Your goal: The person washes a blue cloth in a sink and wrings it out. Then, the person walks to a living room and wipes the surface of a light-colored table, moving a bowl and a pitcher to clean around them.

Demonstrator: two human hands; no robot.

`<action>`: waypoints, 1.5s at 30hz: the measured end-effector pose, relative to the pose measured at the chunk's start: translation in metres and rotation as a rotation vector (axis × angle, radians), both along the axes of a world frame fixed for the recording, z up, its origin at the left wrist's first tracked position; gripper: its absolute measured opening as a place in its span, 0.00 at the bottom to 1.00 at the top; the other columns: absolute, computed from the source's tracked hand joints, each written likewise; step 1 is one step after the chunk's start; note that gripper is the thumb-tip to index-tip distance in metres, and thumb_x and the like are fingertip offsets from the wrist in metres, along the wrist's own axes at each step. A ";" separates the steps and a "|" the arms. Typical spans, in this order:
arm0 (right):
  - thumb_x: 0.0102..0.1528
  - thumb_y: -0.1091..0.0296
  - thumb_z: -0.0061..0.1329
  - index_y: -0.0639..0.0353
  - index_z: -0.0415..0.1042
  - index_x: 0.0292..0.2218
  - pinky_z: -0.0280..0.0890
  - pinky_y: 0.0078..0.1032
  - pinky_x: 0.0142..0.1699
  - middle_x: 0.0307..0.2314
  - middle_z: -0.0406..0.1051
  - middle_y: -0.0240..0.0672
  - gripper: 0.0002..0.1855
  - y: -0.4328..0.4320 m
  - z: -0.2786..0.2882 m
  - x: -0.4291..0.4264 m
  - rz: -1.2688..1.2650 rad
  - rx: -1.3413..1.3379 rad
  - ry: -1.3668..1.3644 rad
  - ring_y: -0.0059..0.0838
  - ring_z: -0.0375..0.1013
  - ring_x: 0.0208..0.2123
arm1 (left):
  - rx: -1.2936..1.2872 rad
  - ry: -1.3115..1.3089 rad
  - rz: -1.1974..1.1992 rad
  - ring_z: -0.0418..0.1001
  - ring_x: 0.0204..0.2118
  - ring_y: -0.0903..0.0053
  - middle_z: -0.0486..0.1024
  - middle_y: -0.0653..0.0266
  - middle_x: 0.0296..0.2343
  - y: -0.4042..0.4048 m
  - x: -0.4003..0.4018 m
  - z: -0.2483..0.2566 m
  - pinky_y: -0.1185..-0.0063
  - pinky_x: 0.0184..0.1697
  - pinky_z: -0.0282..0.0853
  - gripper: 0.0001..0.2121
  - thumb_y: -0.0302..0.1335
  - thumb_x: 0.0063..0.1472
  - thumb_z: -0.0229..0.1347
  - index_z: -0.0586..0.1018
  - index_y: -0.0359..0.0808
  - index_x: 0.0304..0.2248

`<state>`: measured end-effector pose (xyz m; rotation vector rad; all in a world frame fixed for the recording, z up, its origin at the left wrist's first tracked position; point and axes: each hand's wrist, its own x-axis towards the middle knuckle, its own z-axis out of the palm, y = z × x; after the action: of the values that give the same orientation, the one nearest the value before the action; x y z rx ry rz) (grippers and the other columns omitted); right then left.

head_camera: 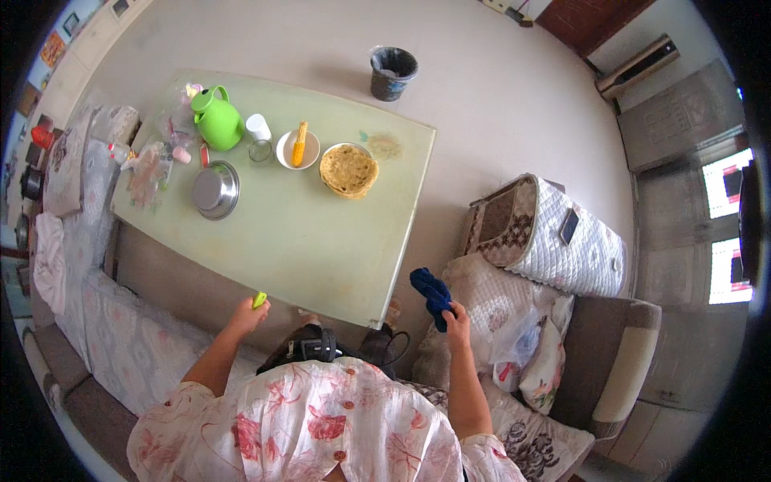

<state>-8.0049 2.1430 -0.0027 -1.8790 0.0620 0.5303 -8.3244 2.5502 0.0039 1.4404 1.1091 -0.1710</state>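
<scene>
My left hand [247, 316] grips a small yellow-green object [259, 300] with a hole near its end, perhaps a tool handle; the rest of it is hidden in my fist. It is held by the near edge of the pale green glass-topped table [313, 253]. On the right, beyond the table's corner, my right hand [458, 325] holds a dark blue bundle of cloth or yarn [430, 292] by its lower end. Below the bundle is a sofa seat with a quilted cover [476, 289].
On the table are a green jug [218, 120], an upturned metal bowl [215, 190], a white cup [258, 127], a glass [261, 151], a bowl [308, 158] with corn, and flatbreads [349, 171]. A bin [393, 75] stands beyond. A phone [568, 226] lies on the sofa arm.
</scene>
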 end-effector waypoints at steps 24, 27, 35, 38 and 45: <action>0.52 0.64 0.42 0.68 0.67 0.37 0.57 0.19 0.36 0.27 0.65 0.28 0.15 0.002 0.014 0.259 0.500 0.157 0.296 0.19 0.62 0.31 | -0.052 -0.129 0.345 0.66 0.21 0.83 0.68 0.69 0.19 -0.218 0.229 0.061 0.83 0.25 0.62 0.07 0.31 0.55 0.49 0.69 0.35 0.29; 0.53 0.65 0.41 0.67 0.66 0.38 0.57 0.19 0.37 0.27 0.65 0.28 0.15 0.038 0.025 0.267 0.629 0.210 0.388 0.19 0.62 0.31 | -0.048 -0.145 0.390 0.66 0.21 0.82 0.68 0.68 0.19 -0.220 0.230 0.049 0.82 0.25 0.62 0.08 0.31 0.55 0.49 0.70 0.34 0.28; 0.53 0.61 0.42 0.65 0.62 0.44 0.58 0.23 0.45 0.38 0.66 0.37 0.21 0.154 -0.004 0.296 0.775 0.110 0.183 0.29 0.64 0.40 | -0.163 -0.160 0.482 0.67 0.21 0.82 0.69 0.67 0.19 -0.202 0.227 0.008 0.83 0.25 0.64 0.08 0.29 0.55 0.51 0.70 0.33 0.29; 0.49 0.57 0.46 0.60 0.55 0.50 0.56 0.30 0.50 0.45 0.59 0.50 0.30 0.171 -0.032 0.306 0.855 -0.151 -0.029 0.44 0.60 0.48 | -0.077 -0.147 0.471 0.67 0.21 0.82 0.68 0.68 0.19 -0.184 0.229 -0.006 0.83 0.25 0.64 0.08 0.29 0.55 0.51 0.70 0.33 0.29; 0.46 0.60 0.50 0.53 0.51 0.53 0.53 0.31 0.53 0.53 0.46 0.46 0.35 0.188 -0.094 0.304 1.067 -0.312 0.005 0.41 0.49 0.54 | -0.048 0.074 0.487 0.66 0.22 0.84 0.68 0.69 0.20 -0.164 0.208 0.000 0.84 0.26 0.63 0.07 0.30 0.54 0.51 0.70 0.34 0.29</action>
<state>-7.7004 2.3311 -0.0969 -2.1113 -0.9469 1.2904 -8.1162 2.3864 0.0043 1.0910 1.4726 0.0953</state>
